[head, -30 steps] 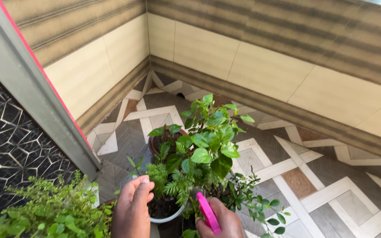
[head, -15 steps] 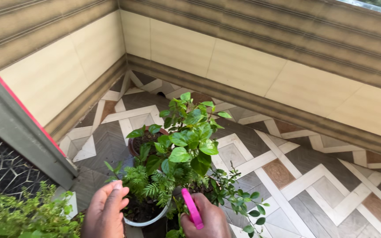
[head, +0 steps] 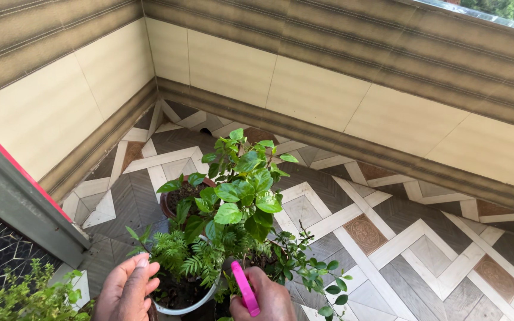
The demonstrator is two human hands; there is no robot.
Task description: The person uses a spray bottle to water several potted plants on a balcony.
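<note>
R hand fingers closed round a pink handle, tool end hidden among leaves, bottom centre of view. L hand fingers curled loosely, holding nothing, thumb tip touching the rim of a white pot w/ ferny plant. Just behind it a brown pot w/ broad-leaf plant. Small-leaf shrub right of the hands. Bushy plant at bottom left. All on patterned tile floor, by a striped wall.
</note>
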